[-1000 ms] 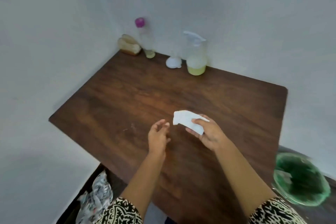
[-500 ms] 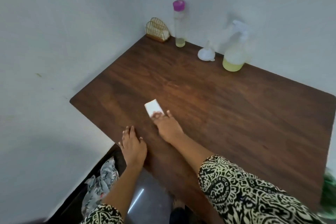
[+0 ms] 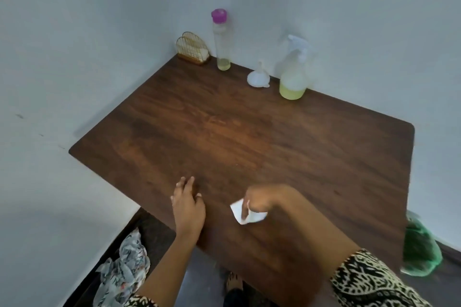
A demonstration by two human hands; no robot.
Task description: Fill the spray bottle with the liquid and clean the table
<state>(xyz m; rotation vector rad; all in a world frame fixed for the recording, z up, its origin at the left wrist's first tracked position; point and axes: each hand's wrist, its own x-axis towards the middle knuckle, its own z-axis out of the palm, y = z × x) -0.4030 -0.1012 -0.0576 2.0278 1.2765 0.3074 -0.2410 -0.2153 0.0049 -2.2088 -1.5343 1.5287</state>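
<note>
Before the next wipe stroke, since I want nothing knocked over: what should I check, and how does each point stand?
1. white wipe held in the grip of the right hand: ok, fingers pinch it.
2. wipe lying flat on the table: cannot tell, it looks partly lifted.
3. left hand resting on the table near the front edge: ok.
4. spray bottle, funnel and tall bottle standing along the back edge, apart from both hands: ok.
5. table surface wetted with spray: cannot tell.

Tissue (image 3: 238, 211) seemingly under right hand (image 3: 260, 200)
</note>
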